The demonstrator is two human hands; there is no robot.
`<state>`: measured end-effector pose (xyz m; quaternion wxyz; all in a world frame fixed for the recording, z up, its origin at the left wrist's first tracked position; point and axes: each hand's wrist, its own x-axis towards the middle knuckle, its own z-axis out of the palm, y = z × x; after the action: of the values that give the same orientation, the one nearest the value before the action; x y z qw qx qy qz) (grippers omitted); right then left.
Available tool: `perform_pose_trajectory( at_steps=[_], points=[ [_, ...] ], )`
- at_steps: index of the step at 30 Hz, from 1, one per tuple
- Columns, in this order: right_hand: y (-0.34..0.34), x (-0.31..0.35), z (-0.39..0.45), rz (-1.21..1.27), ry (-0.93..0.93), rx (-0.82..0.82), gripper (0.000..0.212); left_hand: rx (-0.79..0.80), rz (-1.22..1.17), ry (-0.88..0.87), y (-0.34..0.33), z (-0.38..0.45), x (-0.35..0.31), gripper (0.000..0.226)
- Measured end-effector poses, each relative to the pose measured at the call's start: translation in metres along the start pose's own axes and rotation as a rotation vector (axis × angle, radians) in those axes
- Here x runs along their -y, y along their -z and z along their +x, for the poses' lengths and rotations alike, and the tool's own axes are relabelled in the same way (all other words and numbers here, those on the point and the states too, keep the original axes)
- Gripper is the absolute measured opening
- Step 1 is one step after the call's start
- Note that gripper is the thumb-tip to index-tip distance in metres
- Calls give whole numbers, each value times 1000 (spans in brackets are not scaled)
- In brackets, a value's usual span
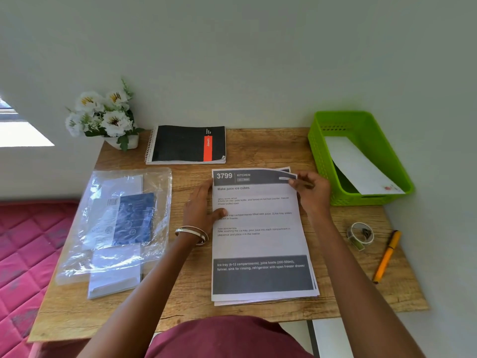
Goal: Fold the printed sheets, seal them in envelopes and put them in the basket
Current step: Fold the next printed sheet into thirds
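A small stack of printed sheets (pixel 260 244) lies flat in the middle of the wooden table (pixel 258 148). My right hand (pixel 311 189) pinches the far right corner of the top sheet, which is lifted slightly off the one below. My left hand (pixel 201 210) rests at the stack's left edge with the thumb pressing on the paper. A clear plastic pack of envelopes (pixel 116 223) lies to the left, with white envelopes sticking out at its near end. The green basket (pixel 322 156) stands at the far right and holds one white envelope (pixel 361 166).
A black spiral notebook (pixel 187 144) and a pot of white flowers (pixel 103 117) sit along the wall. A roll of clear tape (pixel 360 235) and an orange pen (pixel 387 257) lie near the right edge. A pink mattress (pixel 28 249) is left of the table.
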<state>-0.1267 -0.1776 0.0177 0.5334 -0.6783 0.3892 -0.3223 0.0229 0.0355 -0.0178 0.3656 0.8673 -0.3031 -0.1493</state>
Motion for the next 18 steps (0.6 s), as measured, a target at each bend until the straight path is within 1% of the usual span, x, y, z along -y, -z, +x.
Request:
perform_pose_trajectory(
  at_steps=[2,4,5,7,9,11,13,14,16,18],
  points=[
    [6,0,-7,20,66,18,25,-25,-39,-22,1,-2,-4,66],
    [11,-3,-14,-1,117,31,28,-29,-170,-24,6,-4,-6,47],
    [14,-6,-19,-18,113,47,29,-35,-260,-4,9,-5,-3,38],
    [17,-12,-28,-58,95,101,29,-82,-421,69,15,-6,4,34],
    [21,-21,-33,-156,157,168,42,-98,-492,104,18,-7,6,38],
    [24,-26,-35,-312,239,227,57,-40,-468,84,19,-8,3,36],
    [24,-23,-36,-483,291,254,65,26,-337,-7,17,-7,1,27],
    [22,-19,-38,-558,295,257,66,49,-237,-65,15,-7,3,28],
    [13,-8,-41,-664,288,262,64,78,-58,-151,11,-5,10,38],
    [-3,3,-47,-727,327,327,59,70,25,-196,7,-5,14,43]
  ],
)
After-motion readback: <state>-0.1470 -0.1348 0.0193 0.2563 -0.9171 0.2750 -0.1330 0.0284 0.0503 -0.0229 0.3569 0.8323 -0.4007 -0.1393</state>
